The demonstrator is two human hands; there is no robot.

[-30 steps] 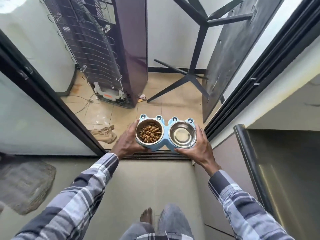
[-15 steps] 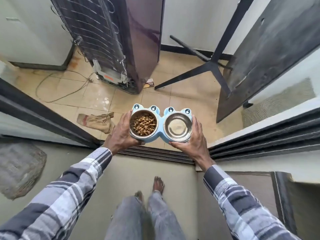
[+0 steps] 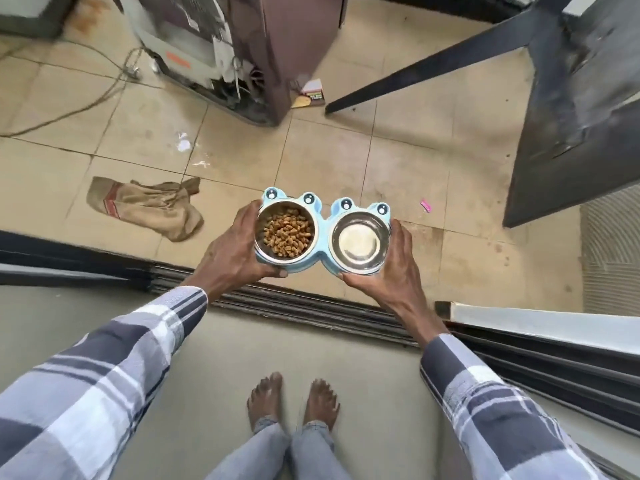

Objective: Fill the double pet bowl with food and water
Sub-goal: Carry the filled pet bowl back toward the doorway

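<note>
Hands grip the blue double pet bowl (image 3: 325, 233) above the tiled floor (image 3: 398, 161), left hand (image 3: 231, 251) curled round the kibble (image 3: 286, 231) side, right hand (image 3: 394, 271) round the water-side end.

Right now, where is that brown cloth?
In the head view, the brown cloth lies crumpled on the tiled floor, left of the double pet bowl, just beyond the door track.
</note>
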